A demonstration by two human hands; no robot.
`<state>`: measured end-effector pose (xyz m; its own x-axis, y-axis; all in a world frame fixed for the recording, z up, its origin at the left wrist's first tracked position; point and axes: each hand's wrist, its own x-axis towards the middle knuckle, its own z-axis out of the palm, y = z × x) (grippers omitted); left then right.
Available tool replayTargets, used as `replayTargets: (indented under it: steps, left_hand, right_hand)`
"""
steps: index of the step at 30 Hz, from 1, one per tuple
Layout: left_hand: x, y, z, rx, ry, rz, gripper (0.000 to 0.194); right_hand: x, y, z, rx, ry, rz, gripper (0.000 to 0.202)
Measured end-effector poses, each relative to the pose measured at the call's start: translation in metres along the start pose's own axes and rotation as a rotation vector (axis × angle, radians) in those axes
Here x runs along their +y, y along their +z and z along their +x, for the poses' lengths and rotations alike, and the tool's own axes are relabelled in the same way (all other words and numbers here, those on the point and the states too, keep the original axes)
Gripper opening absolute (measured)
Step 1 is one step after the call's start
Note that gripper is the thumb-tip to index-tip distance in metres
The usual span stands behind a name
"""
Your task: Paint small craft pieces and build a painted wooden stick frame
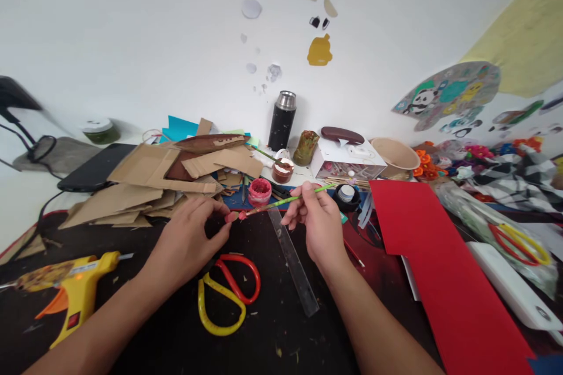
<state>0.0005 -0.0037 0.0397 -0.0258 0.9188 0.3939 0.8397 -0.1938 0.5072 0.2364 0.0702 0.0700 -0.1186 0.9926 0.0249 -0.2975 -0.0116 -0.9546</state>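
Observation:
My right hand (317,217) is closed round a green-handled paintbrush (288,201), its bristles loaded with pinkish-red paint. The brush tip meets a small flat piece (231,217), partly painted pink, at the fingertips of my left hand (189,234). Thumb and fingers of that hand pinch the piece; what it is made of is too small to tell. Just behind the brush stands an open jar of red paint (260,192). Below the hands lie scissors (226,296) with one red and one yellow handle loop, beside a clear ruler (295,263).
A yellow hot glue gun (83,287) lies at the left. Cardboard pieces (141,181) are heaped behind my left hand. A brown paint jar (282,170) and a black flask (282,120) stand at the back. Red card sheets (444,263) and a white box (347,155) are rightward.

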Motion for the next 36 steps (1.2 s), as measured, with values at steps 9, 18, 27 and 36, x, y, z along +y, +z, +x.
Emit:
replayTargets:
  steps: [9, 18, 27, 36]
  left_hand:
    - [0.0046, -0.0002, -0.0019, 0.011, 0.070, 0.028, 0.013]
    - [0.0060, -0.0014, -0.0022, 0.023, 0.042, 0.020, 0.014]
    - [0.0065, -0.0010, -0.0018, 0.022, 0.057, 0.017, 0.013]
    - [0.0069, -0.0001, -0.0018, 0.022, 0.054, 0.018, 0.014]
  right_hand:
    - [0.0005, 0.0049, -0.0055, -0.043, -0.004, -0.023, 0.051]
    - [-0.0008, 0.0015, -0.0020, -0.009, -0.029, -0.020, 0.051]
    - [-0.0008, 0.0051, -0.0051, -0.051, -0.006, -0.039, 0.052]
    - [-0.0016, 0.0025, -0.0043, -0.025, -0.037, -0.033, 0.050]
